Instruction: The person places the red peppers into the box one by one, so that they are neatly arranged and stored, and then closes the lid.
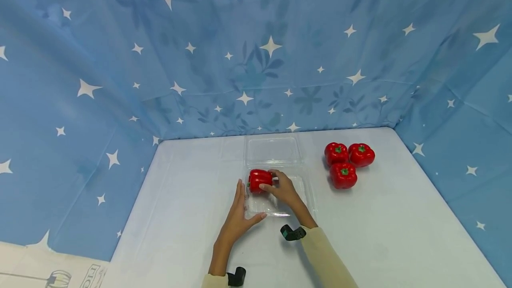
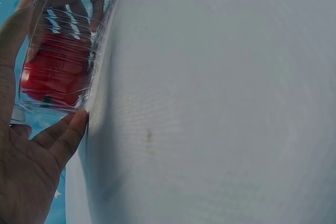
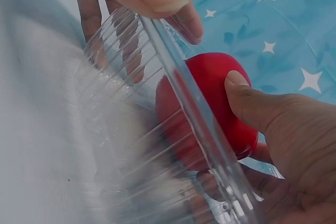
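A clear plastic clamshell box (image 1: 308, 192) lies open on the white table, its lid (image 1: 274, 149) folded back. My right hand (image 1: 283, 187) grips a red bell pepper (image 1: 259, 180) at the box's left end; thumb and fingers curl round the pepper (image 3: 210, 103). My left hand (image 1: 241, 210) lies with straight fingers against the box's left wall (image 2: 97, 51), thumb at the near corner. Through the ribbed wall the pepper (image 2: 52, 74) shows red.
Three more red bell peppers (image 1: 349, 160) sit clustered on the table right of the box. Blue star-print cloth (image 1: 256, 57) hangs behind and on both sides. The white tabletop (image 1: 400, 217) stretches to the right and toward me.
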Action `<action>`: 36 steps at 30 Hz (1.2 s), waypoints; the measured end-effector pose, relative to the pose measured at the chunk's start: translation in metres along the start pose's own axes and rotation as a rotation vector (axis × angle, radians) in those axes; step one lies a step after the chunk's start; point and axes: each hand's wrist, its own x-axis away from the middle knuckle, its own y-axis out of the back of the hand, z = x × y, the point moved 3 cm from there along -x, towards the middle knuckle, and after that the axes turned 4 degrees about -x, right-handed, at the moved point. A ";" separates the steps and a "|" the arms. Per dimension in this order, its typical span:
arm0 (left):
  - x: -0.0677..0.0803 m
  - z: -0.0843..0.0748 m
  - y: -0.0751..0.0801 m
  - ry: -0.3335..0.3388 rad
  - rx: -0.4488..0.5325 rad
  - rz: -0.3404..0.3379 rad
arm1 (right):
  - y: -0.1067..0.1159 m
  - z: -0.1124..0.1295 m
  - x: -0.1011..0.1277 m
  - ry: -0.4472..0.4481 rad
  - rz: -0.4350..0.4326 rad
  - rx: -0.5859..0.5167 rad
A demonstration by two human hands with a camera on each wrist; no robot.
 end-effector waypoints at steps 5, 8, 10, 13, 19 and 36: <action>0.001 0.001 0.000 0.010 -0.003 -0.002 | 0.000 0.001 0.001 0.007 0.005 -0.001; 0.001 0.002 0.000 0.023 -0.004 0.001 | 0.000 0.001 0.002 -0.003 0.014 -0.001; 0.002 0.002 -0.001 0.028 -0.007 -0.003 | 0.000 0.001 0.002 -0.008 0.021 -0.002; 0.001 0.001 -0.001 0.030 -0.004 -0.007 | 0.002 0.001 0.003 -0.010 0.023 0.004; 0.000 -0.001 0.000 0.017 0.011 -0.004 | 0.009 0.002 0.004 -0.025 0.029 0.037; 0.002 0.000 -0.003 0.031 0.014 0.004 | 0.084 0.032 0.019 0.108 -0.481 0.184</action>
